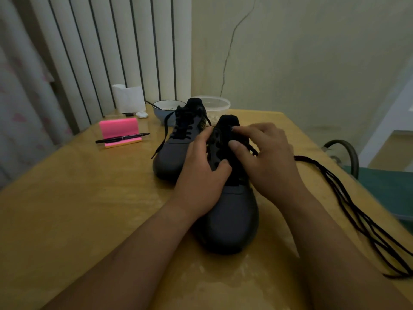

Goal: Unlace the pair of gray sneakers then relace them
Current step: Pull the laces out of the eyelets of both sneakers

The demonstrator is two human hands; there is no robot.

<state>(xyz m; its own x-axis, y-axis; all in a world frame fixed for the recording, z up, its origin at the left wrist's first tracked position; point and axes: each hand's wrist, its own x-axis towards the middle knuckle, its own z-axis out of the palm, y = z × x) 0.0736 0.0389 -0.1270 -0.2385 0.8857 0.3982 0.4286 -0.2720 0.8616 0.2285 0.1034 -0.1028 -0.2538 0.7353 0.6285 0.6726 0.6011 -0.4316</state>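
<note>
Roughly halfway thru unlacing: near gray sneaker, mid-desk, shows bare eyelets w/ black lace trailing R, L hand gripping its side, R hand bent at tongue (pinch unclear); far gray sneaker still laced, relacing not begun.

Left of the near sneaker, the table surface is open to its front and left edges. Far left obstacles: a pink notepad with a pen across it. A paper roll, bowl and plastic container crowd the far sneaker. A black lace trails across the right side.
</note>
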